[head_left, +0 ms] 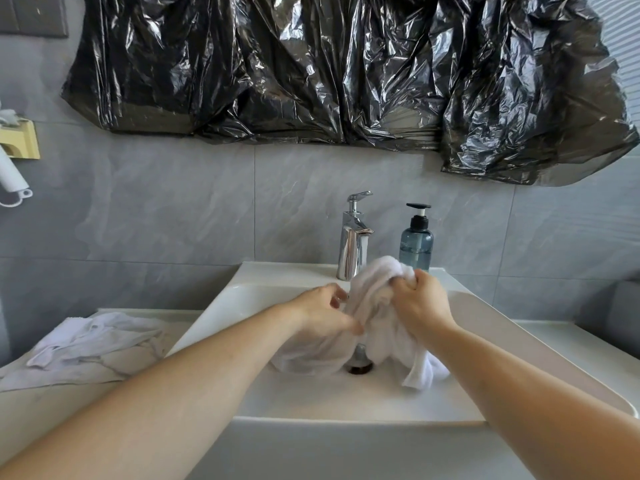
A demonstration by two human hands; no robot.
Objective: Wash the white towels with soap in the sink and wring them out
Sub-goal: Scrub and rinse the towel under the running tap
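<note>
Covering the far wall above the grey tiles: a wide sheet of crumpled black plastic (346, 67), hanging in folds across most of the frame. Below it, the pale desk (571, 344) runs left to right and carries a white rectangular sink (346, 403), set in the middle, basin toward the viewer. On the desk's left side, a second white towel (86, 344) lies spread and rumpled, apart from the sink, with some grey marks on it.

Both forearms reach in from the near edge over the basin. White towel (372, 313) held up between the two hands, bunched at the top just beside the faucet, its lower folds hanging into the basin and touching the bottom on either side of the drain (360, 367).

Right hand (420, 303): fingers curled tight round the upper bunch of the towel. Left hand (323, 311): thumb and fingers pinch the towel's left edge lower down.

Chrome faucet (353, 237) stands at the far rim, lever on top; whether water runs, cannot tell. Blue-grey pump soap bottle (416, 242) upright just right of the faucet, behind the right hand. At the far left wall, a yellow holder (24, 140) with a white item hanging from it, cut off by the frame.
</note>
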